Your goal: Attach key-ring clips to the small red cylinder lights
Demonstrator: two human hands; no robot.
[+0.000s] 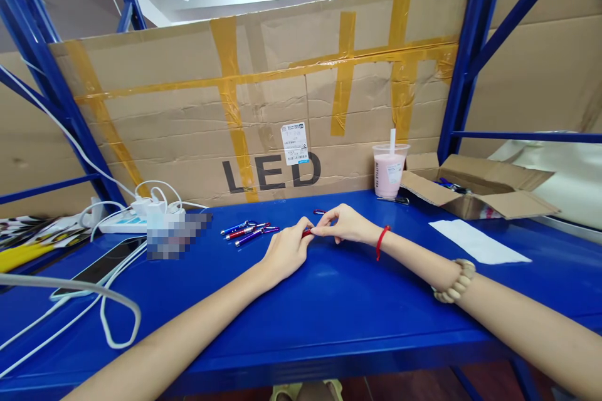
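Above the blue shelf top (324, 307), my left hand (288, 249) is closed around a small red metal tube (307, 233), like a mini keychain flashlight. My right hand (348, 223) pinches at the tube's right end, its fingertips meeting those of the left. Most of the tube is hidden by my fingers. Just left of my left hand lie several similar slim tubes (256, 237) in blue, red and purple with silvery ends. A small dark red piece, perhaps a clip (320, 212), rests behind my hands.
A pink drink cup (388, 175) with a straw stands at the back right, beside an open cardboard box (480, 191). White paper (477, 241) lies at right. A phone (101, 266), cables and a power strip (125, 222) occupy the left. Taped cardboard (188, 131) walls the back.
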